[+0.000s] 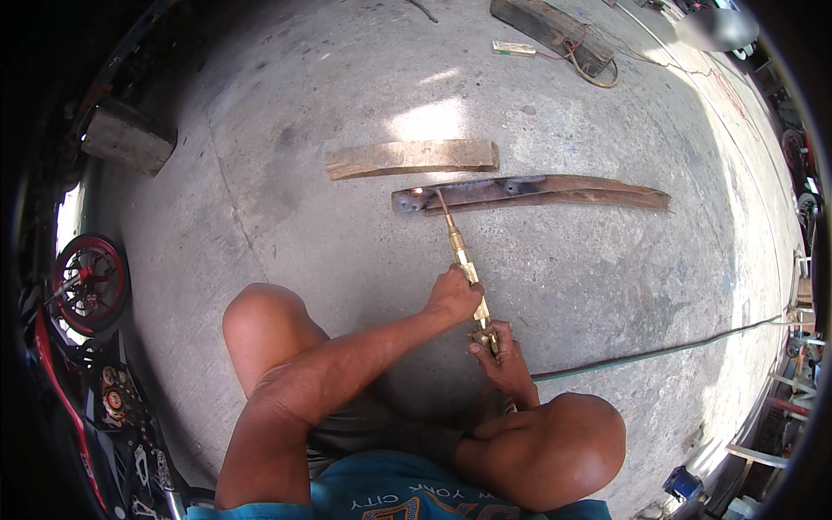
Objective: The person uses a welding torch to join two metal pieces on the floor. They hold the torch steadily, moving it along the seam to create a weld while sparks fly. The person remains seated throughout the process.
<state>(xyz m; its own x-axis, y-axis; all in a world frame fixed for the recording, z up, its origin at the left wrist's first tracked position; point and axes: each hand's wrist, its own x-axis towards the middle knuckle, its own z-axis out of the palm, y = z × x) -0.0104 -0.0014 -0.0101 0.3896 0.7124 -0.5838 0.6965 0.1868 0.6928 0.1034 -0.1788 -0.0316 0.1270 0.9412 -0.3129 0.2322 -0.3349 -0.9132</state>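
My left hand (455,296) is wrapped round the brass body of a gas torch (458,249). Lower down, my right hand (505,357) grips the torch's rear end by its valve knobs. The copper-coloured tip points away from me and meets the left part of a long, rusty metal bar (572,189) on the concrete. A bright glowing spot shows on the bar beside the tip, and the metal around it is dark and bluish. Just beyond the bar lies a short wooden board (407,159), apart from it.
A green hose (650,354) runs along the floor to the right from near my right hand. A timber block (555,33) with a cable and a small box (514,48) lie far off. A motorcycle wheel (89,284) and another block (130,136) stand left.
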